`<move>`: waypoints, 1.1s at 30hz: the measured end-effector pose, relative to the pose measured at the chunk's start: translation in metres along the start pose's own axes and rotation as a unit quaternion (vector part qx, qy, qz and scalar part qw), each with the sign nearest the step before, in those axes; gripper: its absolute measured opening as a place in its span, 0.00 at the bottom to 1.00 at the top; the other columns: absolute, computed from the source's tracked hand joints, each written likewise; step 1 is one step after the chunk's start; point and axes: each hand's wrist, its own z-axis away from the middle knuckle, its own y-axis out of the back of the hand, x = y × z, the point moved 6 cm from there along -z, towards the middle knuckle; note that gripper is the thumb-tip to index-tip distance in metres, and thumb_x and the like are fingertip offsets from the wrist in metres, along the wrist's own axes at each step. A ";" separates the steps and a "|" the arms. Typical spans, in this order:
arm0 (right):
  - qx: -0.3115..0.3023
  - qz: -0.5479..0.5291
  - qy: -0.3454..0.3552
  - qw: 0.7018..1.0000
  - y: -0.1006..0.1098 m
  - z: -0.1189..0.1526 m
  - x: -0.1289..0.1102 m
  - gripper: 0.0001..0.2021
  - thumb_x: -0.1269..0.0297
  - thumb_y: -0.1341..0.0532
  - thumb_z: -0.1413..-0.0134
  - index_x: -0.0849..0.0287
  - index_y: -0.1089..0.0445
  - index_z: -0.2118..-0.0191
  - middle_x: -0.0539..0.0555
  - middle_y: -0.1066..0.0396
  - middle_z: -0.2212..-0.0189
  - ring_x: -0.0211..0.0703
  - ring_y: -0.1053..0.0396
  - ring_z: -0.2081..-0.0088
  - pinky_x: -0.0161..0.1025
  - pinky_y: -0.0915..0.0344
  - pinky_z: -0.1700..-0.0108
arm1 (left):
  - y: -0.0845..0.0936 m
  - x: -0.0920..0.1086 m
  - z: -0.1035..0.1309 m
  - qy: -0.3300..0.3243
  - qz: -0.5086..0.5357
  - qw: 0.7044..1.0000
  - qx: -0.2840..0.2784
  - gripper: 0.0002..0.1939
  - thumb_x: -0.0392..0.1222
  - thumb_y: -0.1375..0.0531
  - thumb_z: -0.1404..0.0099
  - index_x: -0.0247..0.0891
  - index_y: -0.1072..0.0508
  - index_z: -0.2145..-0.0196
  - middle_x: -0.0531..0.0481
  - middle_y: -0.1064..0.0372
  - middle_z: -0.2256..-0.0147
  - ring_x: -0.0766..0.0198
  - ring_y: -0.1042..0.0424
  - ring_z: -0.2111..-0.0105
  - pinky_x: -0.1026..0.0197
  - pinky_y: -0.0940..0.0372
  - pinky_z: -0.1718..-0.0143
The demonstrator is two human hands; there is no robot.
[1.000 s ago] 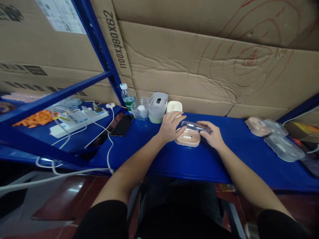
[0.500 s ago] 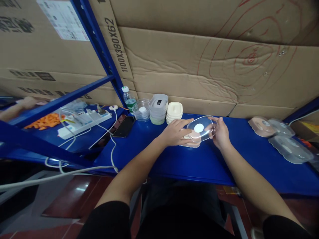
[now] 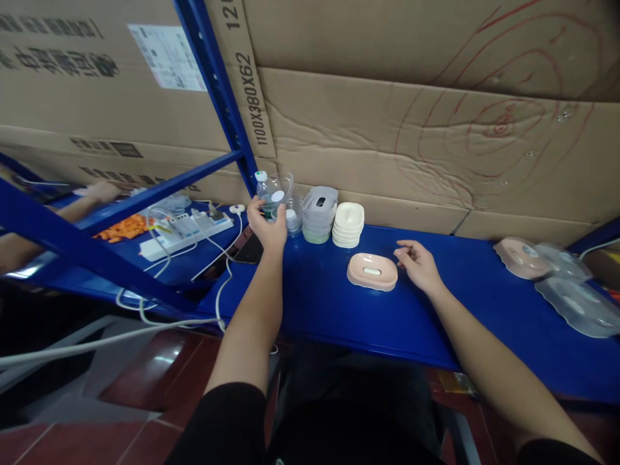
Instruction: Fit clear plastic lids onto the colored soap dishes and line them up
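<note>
My left hand [image 3: 268,225] grips a clear plastic piece [image 3: 282,187] with a white round spot, held tilted above a stack of clear containers [image 3: 294,216]. My right hand [image 3: 417,263] hovers over the blue table with bent fingers, and whatever may lie between them is too small to tell. Just left of it a pink oval dish [image 3: 361,268] rests on the table, with a small pale oval piece [image 3: 372,271] in its middle. Right of the clear containers stand a stack of grey translucent pieces [image 3: 320,210] and a stack of cream pieces [image 3: 348,223].
A bottle [image 3: 262,184] stands behind my left hand, and a dark phone [image 3: 250,249] lies below it. Pink and clear covers [image 3: 520,257] sit at the right. A power strip [image 3: 186,234] with white cables is at the left, near another person's hand [image 3: 101,191].
My left hand has carried the clear piece left and back from over the pink dish to the clear stack. My right hand has let go of that piece.
</note>
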 end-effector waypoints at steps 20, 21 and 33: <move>-0.267 0.261 0.178 0.910 -0.037 0.020 -0.004 0.51 0.31 0.31 0.51 0.51 0.41 0.27 0.65 0.35 0.32 0.71 0.38 0.32 0.71 0.42 0.32 | -0.016 -0.010 0.013 0.093 -0.057 0.994 -0.017 0.23 0.46 0.33 0.40 0.38 0.26 0.48 0.32 0.39 0.34 0.38 0.40 0.33 0.34 0.47 0.33; -0.257 0.246 0.177 0.918 -0.036 0.019 -0.005 0.50 0.31 0.31 0.51 0.51 0.41 0.27 0.65 0.35 0.32 0.70 0.37 0.32 0.70 0.41 0.33 | -0.012 -0.007 0.012 0.081 -0.054 0.995 0.005 0.25 0.46 0.34 0.39 0.37 0.28 0.46 0.31 0.39 0.34 0.39 0.41 0.33 0.34 0.48 0.33; -0.120 0.151 0.191 0.962 -0.018 0.014 -0.029 0.42 0.34 0.31 0.48 0.52 0.32 0.33 0.64 0.32 0.37 0.65 0.33 0.36 0.66 0.37 0.33 | -0.046 0.153 0.117 -0.394 0.119 0.868 -0.277 0.32 0.64 0.35 0.37 0.42 0.27 0.44 0.37 0.28 0.42 0.45 0.28 0.42 0.40 0.33 0.41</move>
